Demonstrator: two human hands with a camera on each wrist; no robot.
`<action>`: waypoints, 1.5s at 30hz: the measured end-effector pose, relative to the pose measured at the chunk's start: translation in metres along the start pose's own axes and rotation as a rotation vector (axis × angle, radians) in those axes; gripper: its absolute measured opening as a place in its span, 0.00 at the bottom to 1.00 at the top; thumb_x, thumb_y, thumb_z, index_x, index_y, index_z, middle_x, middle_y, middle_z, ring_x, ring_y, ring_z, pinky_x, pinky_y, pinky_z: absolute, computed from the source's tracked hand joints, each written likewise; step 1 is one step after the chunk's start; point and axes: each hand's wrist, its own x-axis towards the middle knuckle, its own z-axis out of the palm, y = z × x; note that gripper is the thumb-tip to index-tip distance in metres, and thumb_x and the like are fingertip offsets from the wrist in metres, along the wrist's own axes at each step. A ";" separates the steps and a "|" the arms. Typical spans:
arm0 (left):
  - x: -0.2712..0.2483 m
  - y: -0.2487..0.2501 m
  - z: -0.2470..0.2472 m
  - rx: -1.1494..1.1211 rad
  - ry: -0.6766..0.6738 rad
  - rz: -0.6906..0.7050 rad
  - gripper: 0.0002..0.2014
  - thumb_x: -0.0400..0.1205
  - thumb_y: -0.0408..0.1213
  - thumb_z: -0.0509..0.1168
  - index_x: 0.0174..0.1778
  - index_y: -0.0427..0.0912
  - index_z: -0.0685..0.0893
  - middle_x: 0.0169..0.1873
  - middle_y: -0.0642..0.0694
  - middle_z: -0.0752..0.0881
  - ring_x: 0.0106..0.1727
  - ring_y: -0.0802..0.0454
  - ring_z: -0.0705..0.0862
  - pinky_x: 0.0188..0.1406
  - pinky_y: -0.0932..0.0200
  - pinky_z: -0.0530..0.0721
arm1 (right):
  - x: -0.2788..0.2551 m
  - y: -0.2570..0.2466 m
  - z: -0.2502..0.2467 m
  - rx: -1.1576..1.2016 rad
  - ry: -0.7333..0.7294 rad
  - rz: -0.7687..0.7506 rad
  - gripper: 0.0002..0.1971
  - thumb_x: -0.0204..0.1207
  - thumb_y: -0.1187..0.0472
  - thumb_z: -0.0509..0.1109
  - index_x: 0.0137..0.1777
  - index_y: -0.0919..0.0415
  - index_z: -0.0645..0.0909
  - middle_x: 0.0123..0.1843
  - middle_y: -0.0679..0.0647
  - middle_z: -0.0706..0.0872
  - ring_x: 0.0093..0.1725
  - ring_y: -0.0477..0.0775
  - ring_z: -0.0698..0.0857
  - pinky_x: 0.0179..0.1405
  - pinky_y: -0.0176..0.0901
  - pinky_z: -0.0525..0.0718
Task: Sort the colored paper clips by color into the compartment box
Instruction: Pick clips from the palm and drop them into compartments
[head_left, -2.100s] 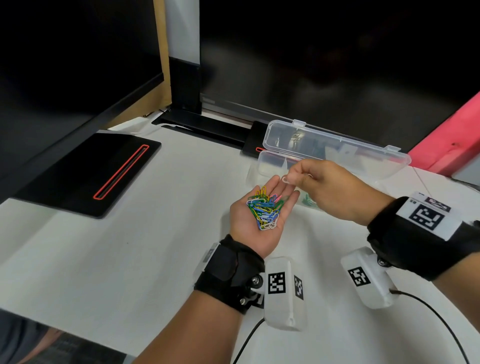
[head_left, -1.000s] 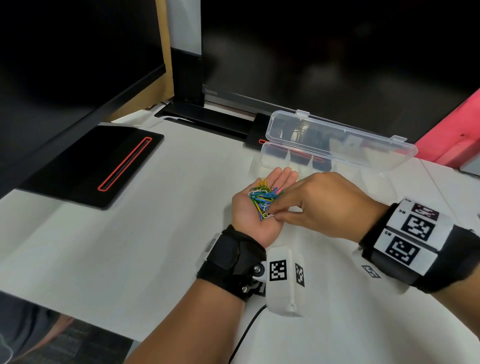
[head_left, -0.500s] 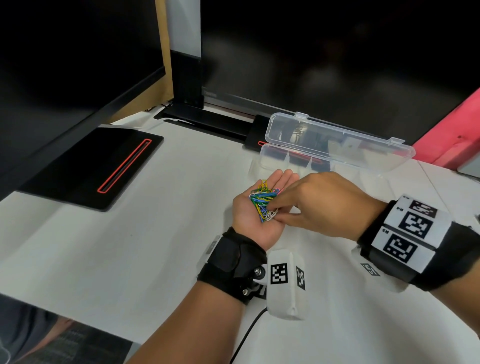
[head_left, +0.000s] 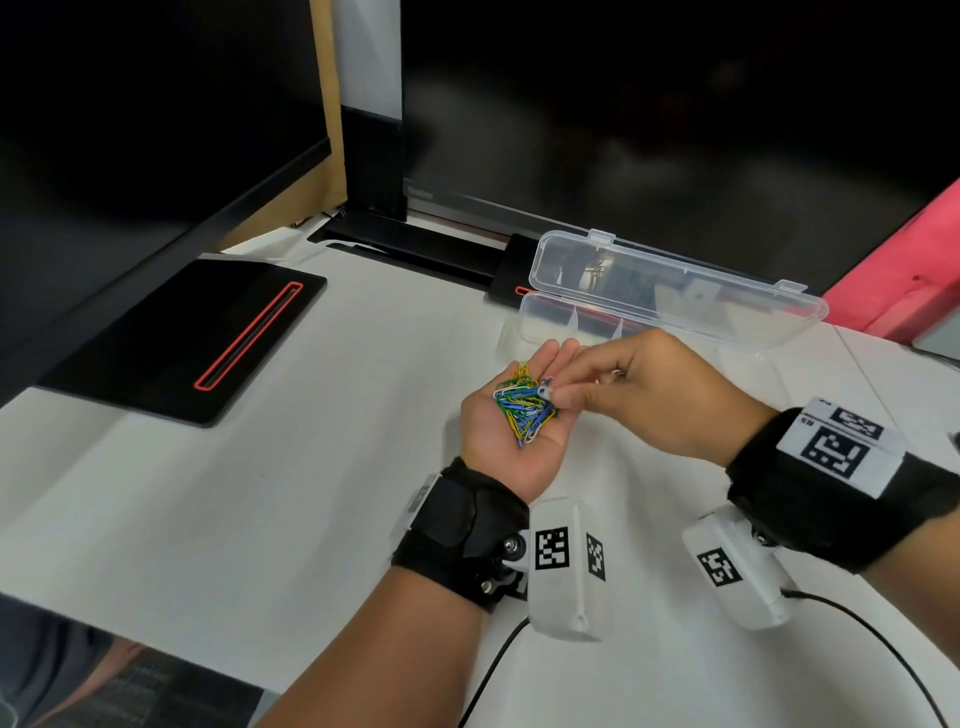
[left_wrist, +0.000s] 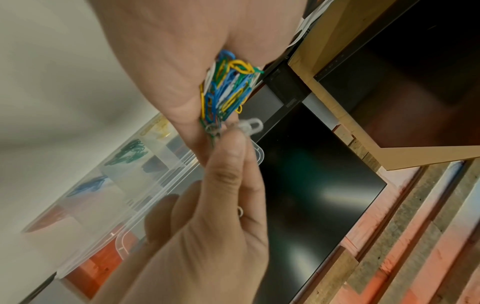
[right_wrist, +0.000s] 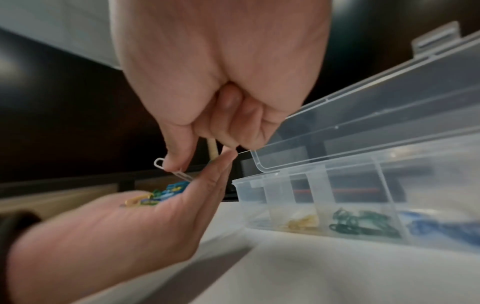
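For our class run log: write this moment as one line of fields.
left hand: open, cradles clip pile | right hand: pinches white clip | compartment box: open

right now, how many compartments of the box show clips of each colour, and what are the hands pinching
Compartments with yellow clips: 1
Compartments with green clips: 1
Compartments with blue clips: 1
Total: 3 filled compartments seen in the compartment box; the others are too blurred to tell.
The right hand pinches 1 white clip.
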 end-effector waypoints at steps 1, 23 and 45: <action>0.000 0.000 0.000 -0.001 -0.002 0.006 0.20 0.89 0.36 0.49 0.54 0.28 0.84 0.47 0.32 0.89 0.48 0.39 0.89 0.51 0.44 0.86 | -0.001 -0.003 -0.001 0.094 0.014 0.018 0.04 0.76 0.61 0.75 0.45 0.58 0.91 0.27 0.37 0.85 0.28 0.35 0.78 0.34 0.23 0.73; -0.002 0.002 0.002 -0.033 -0.016 -0.016 0.19 0.89 0.35 0.49 0.59 0.26 0.82 0.54 0.29 0.87 0.54 0.34 0.85 0.58 0.38 0.79 | 0.004 0.001 -0.011 1.377 -0.022 0.364 0.08 0.67 0.58 0.55 0.27 0.57 0.66 0.20 0.47 0.61 0.18 0.45 0.54 0.15 0.31 0.52; 0.001 -0.002 -0.004 0.073 -0.118 0.035 0.22 0.86 0.35 0.53 0.37 0.32 0.90 0.40 0.38 0.86 0.44 0.46 0.85 0.64 0.46 0.81 | 0.036 -0.034 0.004 0.236 -0.074 0.242 0.15 0.89 0.60 0.54 0.48 0.57 0.82 0.35 0.59 0.83 0.25 0.46 0.79 0.19 0.38 0.74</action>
